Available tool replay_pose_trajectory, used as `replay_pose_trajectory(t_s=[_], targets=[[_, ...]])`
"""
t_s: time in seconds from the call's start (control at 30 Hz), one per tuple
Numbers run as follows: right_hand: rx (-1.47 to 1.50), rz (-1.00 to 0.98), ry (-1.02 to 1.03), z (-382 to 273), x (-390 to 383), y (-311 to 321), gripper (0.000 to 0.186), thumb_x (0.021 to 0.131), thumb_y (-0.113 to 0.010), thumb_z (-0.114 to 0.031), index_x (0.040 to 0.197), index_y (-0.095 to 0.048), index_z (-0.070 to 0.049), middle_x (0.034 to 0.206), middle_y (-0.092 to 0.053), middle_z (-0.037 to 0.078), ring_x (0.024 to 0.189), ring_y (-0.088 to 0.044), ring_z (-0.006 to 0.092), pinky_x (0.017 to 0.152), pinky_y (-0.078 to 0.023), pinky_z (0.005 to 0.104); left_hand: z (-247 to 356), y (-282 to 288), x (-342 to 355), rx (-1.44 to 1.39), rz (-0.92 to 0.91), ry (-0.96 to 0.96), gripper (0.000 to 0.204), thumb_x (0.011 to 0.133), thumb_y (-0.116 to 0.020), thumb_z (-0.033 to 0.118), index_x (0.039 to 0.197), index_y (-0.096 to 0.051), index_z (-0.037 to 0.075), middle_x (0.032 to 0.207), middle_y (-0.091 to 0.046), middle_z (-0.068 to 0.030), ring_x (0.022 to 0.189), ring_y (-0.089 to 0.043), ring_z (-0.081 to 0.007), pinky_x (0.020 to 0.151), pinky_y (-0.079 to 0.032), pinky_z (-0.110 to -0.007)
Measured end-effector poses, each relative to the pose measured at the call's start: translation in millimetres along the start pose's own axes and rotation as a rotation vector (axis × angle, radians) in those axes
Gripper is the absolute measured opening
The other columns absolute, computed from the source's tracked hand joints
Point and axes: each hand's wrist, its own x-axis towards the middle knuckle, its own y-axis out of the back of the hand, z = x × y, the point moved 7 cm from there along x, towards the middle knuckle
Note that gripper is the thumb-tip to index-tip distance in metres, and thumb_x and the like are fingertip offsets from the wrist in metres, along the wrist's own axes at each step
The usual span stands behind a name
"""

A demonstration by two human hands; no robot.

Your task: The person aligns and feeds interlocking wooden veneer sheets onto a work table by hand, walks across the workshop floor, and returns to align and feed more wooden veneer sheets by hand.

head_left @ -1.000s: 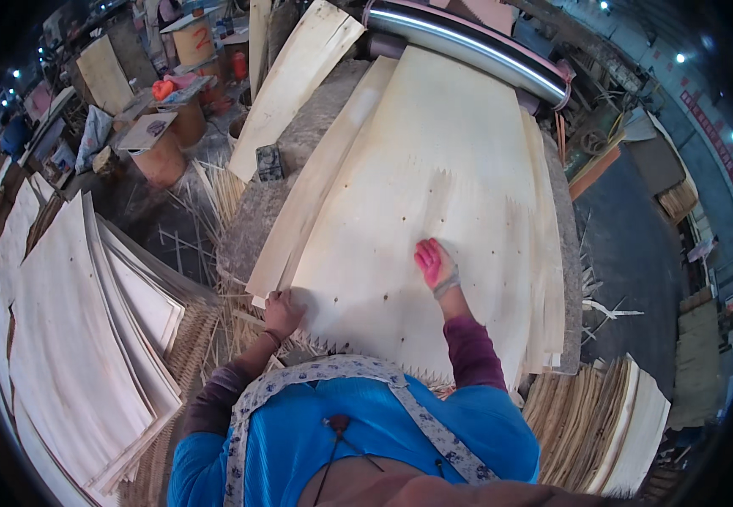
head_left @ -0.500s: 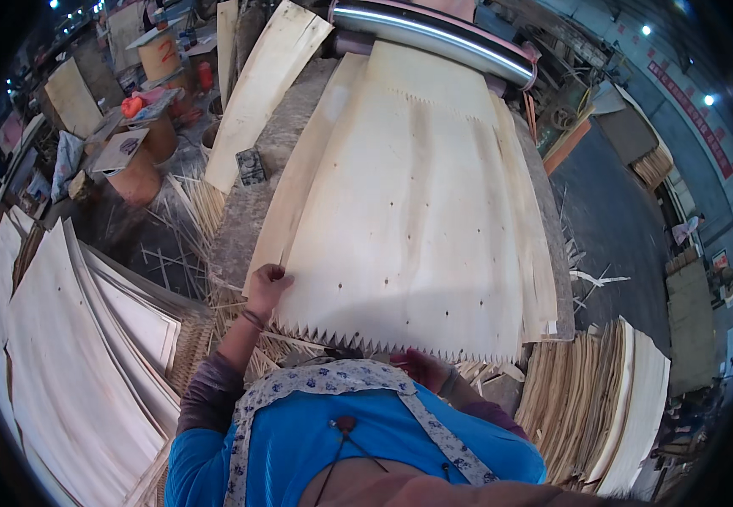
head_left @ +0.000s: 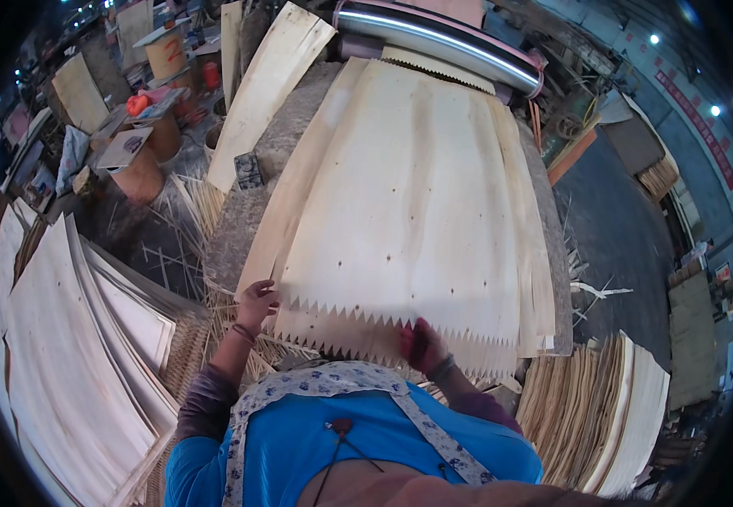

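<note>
A broad pale wood veneer sheet [head_left: 400, 203] with a sawtooth near edge tops a stack of veneer on the bench. Below that edge shows another sheet's toothed strip [head_left: 341, 329], nearer to me. My left hand [head_left: 257, 306] is at the stack's near left corner, fingers loosely bent and apart, with nothing seen in them. At the middle of the toothed edge is my right hand [head_left: 423, 346], dark red over the fingers. Its fingers are apart beside the teeth; whether they press on the wood is unclear.
Across the bench's far end runs a shiny roller [head_left: 443, 38], with a toothed veneer end [head_left: 438, 69] under it. Curved veneer sheets [head_left: 71, 338] lean at left; a veneer stack [head_left: 569, 414] stands at right. A dark block [head_left: 248, 170] and a long board [head_left: 269, 93] lie left.
The top toothed edge now lies farther from me, with a second one showing below. A dark gap shows near the roller. My right hand rose over the edge; my left hand loosened and shifted nearer.
</note>
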Motion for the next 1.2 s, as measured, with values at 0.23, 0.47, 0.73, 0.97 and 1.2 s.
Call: replay_pose_trajectory(t_s=[0.23, 0.47, 0.73, 0.97, 1.2], targets=[[-0.223, 0.267, 0.217, -118.3, 92.1, 8.0, 0.031, 0.085, -0.052, -0.036, 0.105, -0.051, -0.012, 0.102, -0.06, 0.007, 0.079, -0.056, 0.0173, 0.068, -0.046, 0.0292, -28.5, 3.4, 2.1, 0.34, 0.149, -0.217, 0.04, 0.071, -0.066, 0.018, 0.106, -0.057, 0.0, 0.089, -0.06, -0.0112, 0.074, -0.058, -0.018, 0.066, -0.048, -0.028], [-0.108, 0.291, 0.363, -209.3, 171.7, -26.5, 0.028, 0.084, -0.052, -0.035, 0.101, -0.052, -0.014, 0.096, -0.061, 0.008, 0.08, -0.058, 0.02, 0.076, -0.046, 0.0378, -24.1, 0.4, -12.3, 0.756, 0.238, -0.329, 0.047, 0.066, -0.065, 0.022, 0.109, -0.057, 0.004, 0.101, -0.056, -0.0217, 0.091, -0.055, -0.0329, 0.08, -0.045, -0.041], [-0.133, 0.031, 0.438, -200.0, 194.4, -5.3, 0.044, 0.083, -0.054, -0.032, 0.114, -0.043, -0.004, 0.115, -0.052, 0.012, 0.11, -0.048, 0.0274, 0.091, -0.04, 0.0438, -25.4, -41.5, -25.2, 1.191, 0.215, -0.388, 0.056, 0.066, -0.065, 0.029, 0.117, -0.05, 0.014, 0.113, -0.046, -0.0161, 0.104, -0.042, -0.0373, 0.087, -0.038, -0.044], [-0.373, -0.023, 0.249, -92.1, 95.5, -0.8, 0.038, 0.087, -0.048, -0.033, 0.118, -0.048, -0.011, 0.116, -0.053, 0.01, 0.105, -0.051, 0.0254, 0.087, -0.042, 0.0401, -20.9, -26.8, -18.5, 1.129, 0.243, -0.566, 0.05, 0.066, -0.065, 0.026, 0.111, -0.05, 0.008, 0.102, -0.052, -0.0126, 0.098, -0.047, -0.0321, 0.084, -0.04, -0.042], [-0.301, -0.106, -0.425, 26.0, -25.5, 20.6, 0.047, 0.089, -0.043, -0.04, 0.121, -0.047, -0.006, 0.109, -0.058, 0.011, 0.093, -0.059, 0.0219, 0.077, -0.048, 0.0349, 27.1, -25.1, -24.8, 0.392, 0.09, -0.447, 0.027, 0.067, -0.063, -0.001, 0.089, -0.048, 0.004, 0.06, -0.055, -0.0067, 0.051, -0.053, -0.0151, 0.048, -0.04, -0.025]])
